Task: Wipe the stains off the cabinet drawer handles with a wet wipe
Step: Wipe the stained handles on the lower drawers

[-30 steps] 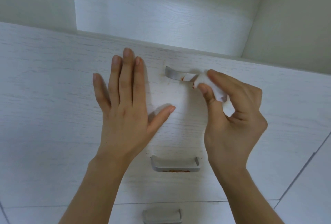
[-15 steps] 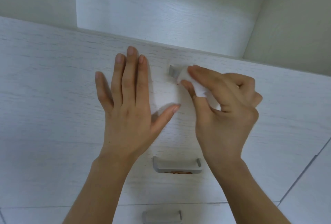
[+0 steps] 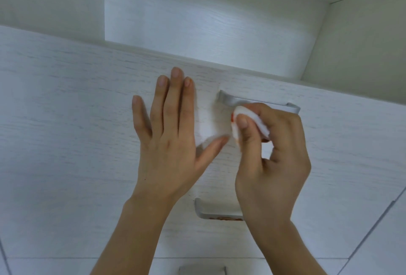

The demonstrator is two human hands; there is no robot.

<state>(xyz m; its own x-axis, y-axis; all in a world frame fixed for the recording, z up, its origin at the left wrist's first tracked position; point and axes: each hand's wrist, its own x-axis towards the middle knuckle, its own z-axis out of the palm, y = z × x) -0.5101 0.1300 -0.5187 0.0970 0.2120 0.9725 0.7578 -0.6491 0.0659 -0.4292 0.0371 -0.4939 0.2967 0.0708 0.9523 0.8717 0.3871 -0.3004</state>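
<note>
Under top handle (image 3: 259, 101), wipe (image 3: 246, 118) in right hand (image 3: 272, 153)

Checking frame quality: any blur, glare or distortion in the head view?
Head view: wide-angle bend in the cabinet edges; soft, cool, even light, no glare; left hand casts a faint shadow on the drawer front; right hand, wipe and top handle reasonably sharp.

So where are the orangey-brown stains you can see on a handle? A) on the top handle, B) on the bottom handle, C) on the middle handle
C: the orange-brown specks sit along the lower edge of the middle handle, while the right hand holds the wet wipe up at the top handle.
</note>
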